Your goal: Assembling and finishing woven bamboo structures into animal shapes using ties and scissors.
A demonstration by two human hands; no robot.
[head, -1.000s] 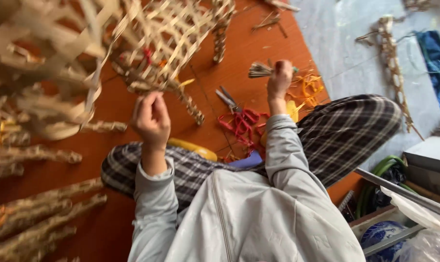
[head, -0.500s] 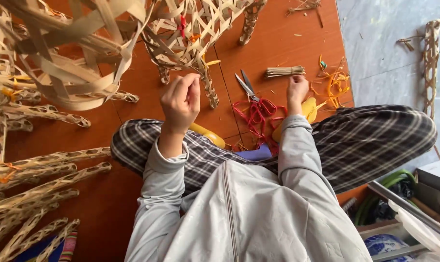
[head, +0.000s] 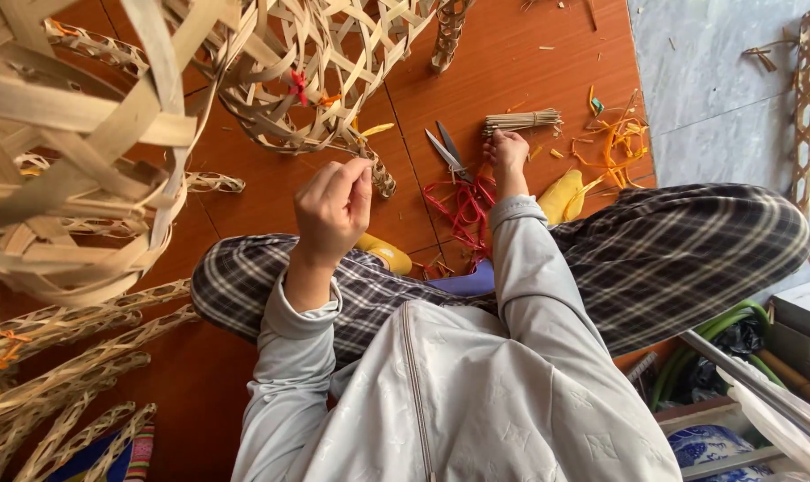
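Person seated cross-legged on the orange floor (head: 512, 71), grey jacket, plaid trousers. Nearest: left hand (head: 334, 210) raised over the knee, fingers curled together with thumb against fingertips, pinched as if on something thin; cannot tell what, if anything, sits in the pinch. It is just below the open-weave basket (head: 307, 80) of pale split strips, and close to the woven leg that hangs from it. Judging by the look, the basket is light and springy but hollow, the strips stiff along their length and likely to crack if bent sharply; best taken at a crossing or at the rim, not by a single loose strip, whose edges could be sharp. Farther out: right hand (head: 507, 153) stretched down to the floor, fingers closed on the near end of a short bundle (head: 523, 120) of thin sticks lying flat. The bundle looks light, dry and rigid, apt to fan out unless pinched around its middle. Scissors (head: 447, 152) lie just left of that hand, blades apart, over a tangle of red cord (head: 463, 210). Orange offcuts (head: 615, 147) are scattered to the right. Bigger woven frames crowd the left.
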